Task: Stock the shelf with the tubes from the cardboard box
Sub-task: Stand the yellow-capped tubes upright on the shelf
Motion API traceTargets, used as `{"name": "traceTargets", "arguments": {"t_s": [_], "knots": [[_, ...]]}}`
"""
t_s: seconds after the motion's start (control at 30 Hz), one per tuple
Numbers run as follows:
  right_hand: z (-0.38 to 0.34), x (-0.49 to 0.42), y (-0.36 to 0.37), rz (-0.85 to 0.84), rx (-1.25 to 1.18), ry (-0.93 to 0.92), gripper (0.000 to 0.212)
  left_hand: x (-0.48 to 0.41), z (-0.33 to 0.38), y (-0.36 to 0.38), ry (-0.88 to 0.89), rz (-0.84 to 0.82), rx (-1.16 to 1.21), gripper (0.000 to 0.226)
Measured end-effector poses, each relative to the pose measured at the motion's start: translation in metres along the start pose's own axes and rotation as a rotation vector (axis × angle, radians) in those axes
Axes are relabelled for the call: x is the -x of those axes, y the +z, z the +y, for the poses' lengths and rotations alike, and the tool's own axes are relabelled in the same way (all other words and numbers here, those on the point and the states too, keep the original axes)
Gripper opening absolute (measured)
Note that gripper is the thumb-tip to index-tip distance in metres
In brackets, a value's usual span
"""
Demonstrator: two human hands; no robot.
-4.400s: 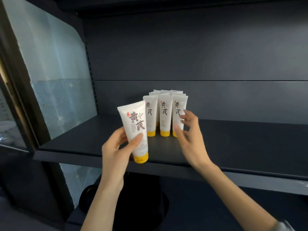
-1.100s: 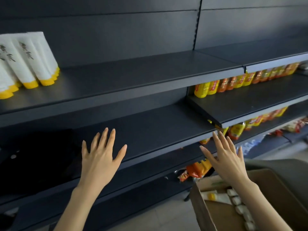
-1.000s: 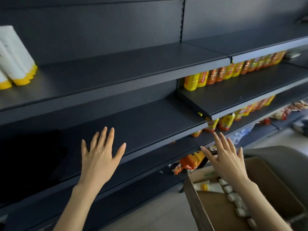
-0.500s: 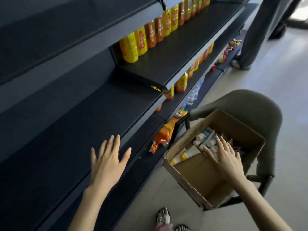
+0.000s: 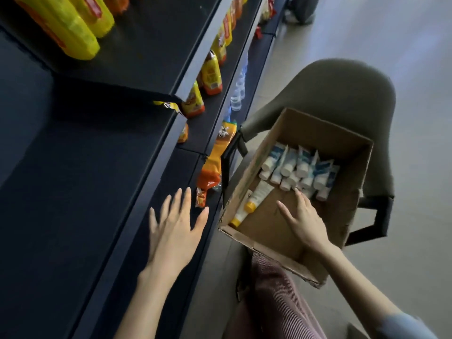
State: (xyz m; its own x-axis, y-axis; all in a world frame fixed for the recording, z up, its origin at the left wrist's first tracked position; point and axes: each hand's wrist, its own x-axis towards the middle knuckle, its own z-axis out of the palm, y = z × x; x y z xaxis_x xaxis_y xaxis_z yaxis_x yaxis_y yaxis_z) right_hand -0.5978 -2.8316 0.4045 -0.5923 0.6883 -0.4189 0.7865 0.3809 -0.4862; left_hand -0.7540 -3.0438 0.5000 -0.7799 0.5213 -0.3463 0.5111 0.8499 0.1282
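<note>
From the head view, dark matt shelving point(image 5: 85, 155) runs in tiers along the left, and a pale, smooth floor point(image 5: 403, 45) stretches away on the right. Yellow bottles point(image 5: 73, 28) stand on an upper tier. Orange packets point(image 5: 212, 77) line a lower one, with clear bottles point(image 5: 238, 91) beside them and one long orange packet point(image 5: 212, 165) lying near the shelf edge.

An open cardboard box point(image 5: 318, 133) stands on a grey-green chair point(image 5: 342, 86) just beside the shelving. At its far end lie blue-and-white tubes point(image 5: 296, 167) with white caps, packed side by side. Two white tubes with yellow caps point(image 5: 259, 195) lie along its left wall.

The hands are well apart. The left hand point(image 5: 176, 226) hovers flat over the front of a bare shelf, fingers spread, holding nothing. The right hand point(image 5: 303, 216) is inside the box with fingers extended towards the white caps. Whether a fingertip touches one cannot be told. A leg in ribbed pinkish cloth point(image 5: 276, 302) shows below the box.
</note>
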Motion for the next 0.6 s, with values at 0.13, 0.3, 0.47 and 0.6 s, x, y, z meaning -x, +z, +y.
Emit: {"name": "traceTargets", "arguments": {"t_s": [0.13, 0.3, 0.47, 0.6], "knots": [[0.009, -0.032, 0.033, -0.055, -0.065, 0.072, 0.076, -0.034, 0.013, 0.018, 0.044, -0.021, 0.003, 0.081], [0.009, -0.072, 0.080, -0.166, -0.262, 0.147, 0.068, -0.061, 0.023, 0.043, 0.092, -0.088, -0.004, 0.084], [0.002, -0.107, 0.122, -0.288, -0.284, 0.200, 0.065, -0.078, 0.023, 0.056, 0.085, -0.087, 0.045, 0.083], [-0.006, -0.133, 0.142, -0.286, -0.287, 0.304, 0.072, -0.084, 0.020, 0.063, 0.080, -0.088, 0.077, 0.082]]}}
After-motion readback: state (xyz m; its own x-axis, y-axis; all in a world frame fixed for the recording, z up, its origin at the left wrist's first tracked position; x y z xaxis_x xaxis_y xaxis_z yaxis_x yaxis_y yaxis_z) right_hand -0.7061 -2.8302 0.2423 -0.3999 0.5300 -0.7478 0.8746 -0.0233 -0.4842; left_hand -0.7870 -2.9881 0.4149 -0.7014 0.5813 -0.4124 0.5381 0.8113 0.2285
